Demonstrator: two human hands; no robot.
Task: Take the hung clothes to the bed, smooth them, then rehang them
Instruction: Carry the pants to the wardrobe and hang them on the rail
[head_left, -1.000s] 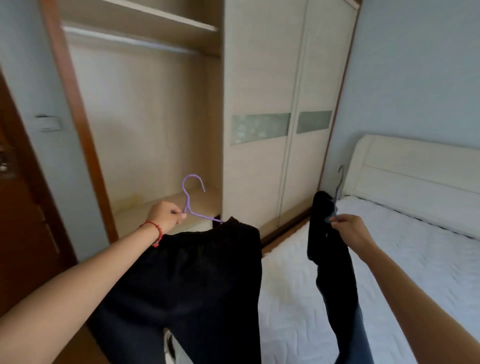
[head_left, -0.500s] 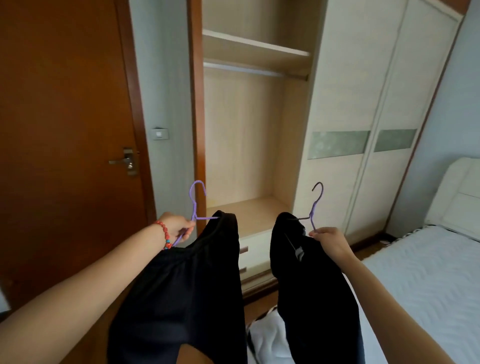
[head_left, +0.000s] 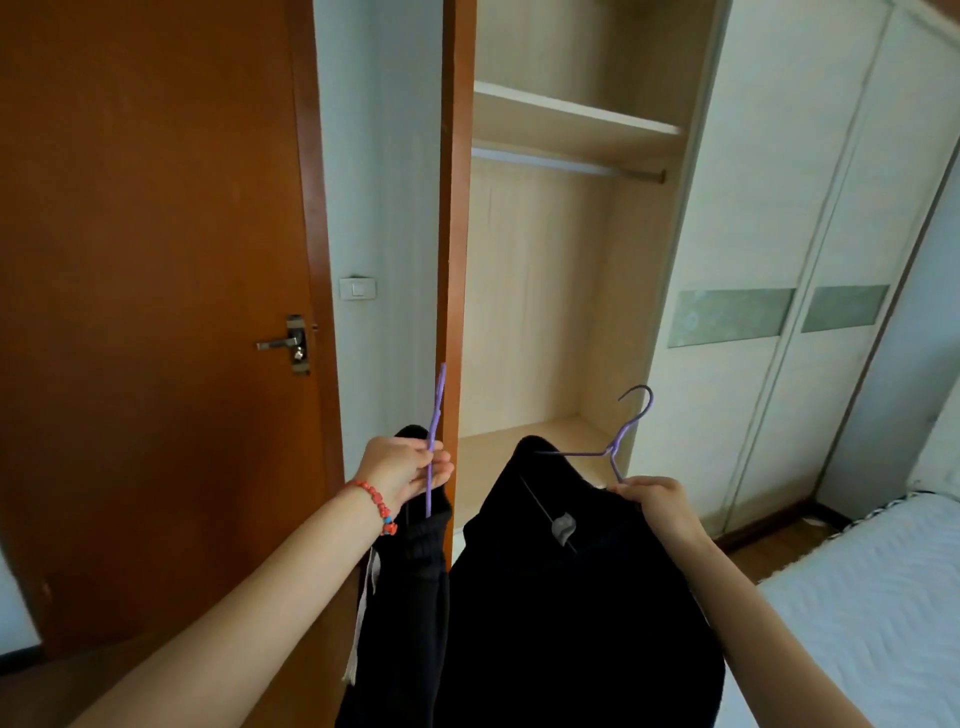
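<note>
Two black garments hang in front of the open wardrobe (head_left: 566, 291), below its rail (head_left: 566, 165). The left hand (head_left: 402, 467), arm stretched forward, pinches a purple hanger (head_left: 434, 441) seen edge-on, carrying black drawstring trousers (head_left: 410, 597). The right hand (head_left: 660, 506), arm likewise extended, grips the second purple hanger (head_left: 621, 441) at its shoulder, holding a black top (head_left: 571, 597). The bed (head_left: 857, 597) lies at lower right.

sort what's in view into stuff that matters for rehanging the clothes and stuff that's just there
Job: left hand gripping left purple hanger with black garment; right hand holding right purple hanger with black garment; wardrobe rail.

Just there: door, light switch, bed.
</note>
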